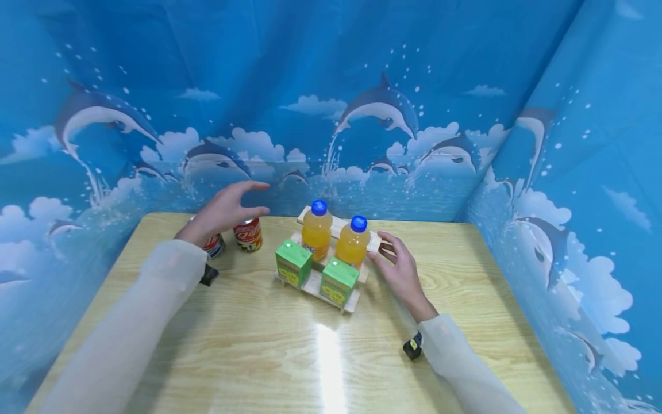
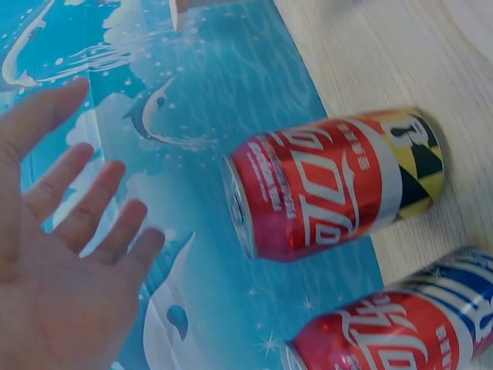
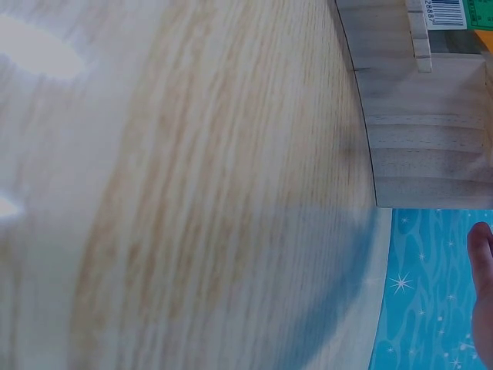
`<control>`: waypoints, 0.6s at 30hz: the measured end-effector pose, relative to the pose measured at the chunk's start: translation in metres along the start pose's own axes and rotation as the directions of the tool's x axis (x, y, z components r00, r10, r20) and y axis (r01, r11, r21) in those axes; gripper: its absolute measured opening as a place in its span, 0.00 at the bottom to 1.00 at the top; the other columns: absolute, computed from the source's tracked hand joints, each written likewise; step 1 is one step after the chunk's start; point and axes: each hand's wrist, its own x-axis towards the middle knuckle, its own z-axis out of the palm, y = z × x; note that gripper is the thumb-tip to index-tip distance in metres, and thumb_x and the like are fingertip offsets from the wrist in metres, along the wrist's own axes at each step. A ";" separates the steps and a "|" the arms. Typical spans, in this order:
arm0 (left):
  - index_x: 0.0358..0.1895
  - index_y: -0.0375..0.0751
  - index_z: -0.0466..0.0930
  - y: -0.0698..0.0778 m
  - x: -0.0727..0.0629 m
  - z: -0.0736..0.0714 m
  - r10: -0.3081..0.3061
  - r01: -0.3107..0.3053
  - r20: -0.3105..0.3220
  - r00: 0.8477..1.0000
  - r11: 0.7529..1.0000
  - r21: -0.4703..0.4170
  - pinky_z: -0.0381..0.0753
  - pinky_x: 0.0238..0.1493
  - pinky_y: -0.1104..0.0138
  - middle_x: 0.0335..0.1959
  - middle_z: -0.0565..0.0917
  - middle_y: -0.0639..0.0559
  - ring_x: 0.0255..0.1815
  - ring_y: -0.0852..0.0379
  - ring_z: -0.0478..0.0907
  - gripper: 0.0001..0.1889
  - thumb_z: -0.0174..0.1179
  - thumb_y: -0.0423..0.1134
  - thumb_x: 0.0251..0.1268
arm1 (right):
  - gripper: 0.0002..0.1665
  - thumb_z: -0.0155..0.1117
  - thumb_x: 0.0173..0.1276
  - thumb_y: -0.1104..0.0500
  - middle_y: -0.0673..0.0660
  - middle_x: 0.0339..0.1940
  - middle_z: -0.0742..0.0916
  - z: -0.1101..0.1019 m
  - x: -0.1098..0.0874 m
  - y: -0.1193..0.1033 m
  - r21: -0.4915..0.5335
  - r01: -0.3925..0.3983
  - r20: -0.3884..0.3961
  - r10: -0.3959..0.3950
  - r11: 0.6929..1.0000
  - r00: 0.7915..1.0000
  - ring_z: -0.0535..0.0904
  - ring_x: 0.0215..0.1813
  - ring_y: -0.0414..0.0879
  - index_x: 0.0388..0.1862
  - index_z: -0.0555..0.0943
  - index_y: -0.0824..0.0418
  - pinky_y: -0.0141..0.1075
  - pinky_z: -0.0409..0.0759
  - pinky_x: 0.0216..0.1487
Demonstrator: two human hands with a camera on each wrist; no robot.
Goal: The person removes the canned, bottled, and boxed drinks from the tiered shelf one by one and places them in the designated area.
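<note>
A stepped wooden rack [image 1: 312, 284] stands on the table, holding two orange drink bottles [image 1: 316, 230] with blue caps on its upper step and two green juice boxes [image 1: 293, 264] on the lower one. At its right end, my right hand [image 1: 400, 276] grips the upper step with thumb and curled fingers. In the right wrist view only part of one digit [image 3: 483, 270] shows beside the rack's side panel [image 3: 424, 169]. My left hand [image 1: 224, 210], fingers spread and holding nothing, hovers by two red cola cans [image 2: 339, 185]. It partly hides them in the head view.
The wooden table [image 1: 248, 351] ends at the back against a blue dolphin-print curtain [image 1: 289, 69], which also runs along the right side. The second can [image 2: 400, 327] stands close beside the first, left of the rack.
</note>
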 end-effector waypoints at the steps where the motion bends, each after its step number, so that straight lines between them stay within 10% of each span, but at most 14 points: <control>1: 0.86 0.54 0.64 0.001 0.000 0.000 0.002 -0.002 0.008 1.000 1.000 -0.010 0.61 0.81 0.27 0.90 0.60 0.45 0.90 0.33 0.53 0.38 0.67 0.53 0.79 | 0.36 0.76 0.75 0.57 0.64 0.76 0.80 0.000 0.000 0.000 -0.001 0.001 -0.001 -0.001 1.000 1.000 0.81 0.72 0.65 0.77 0.75 0.63 0.46 0.81 0.76; 18: 0.87 0.54 0.60 0.016 0.002 0.021 0.228 -0.189 0.150 0.962 0.954 -0.233 0.57 0.86 0.33 0.89 0.60 0.47 0.90 0.35 0.55 0.41 0.70 0.51 0.77 | 0.36 0.76 0.75 0.56 0.64 0.76 0.80 0.000 -0.001 0.000 0.009 -0.002 -0.002 0.002 1.000 1.000 0.81 0.73 0.64 0.78 0.75 0.62 0.47 0.81 0.76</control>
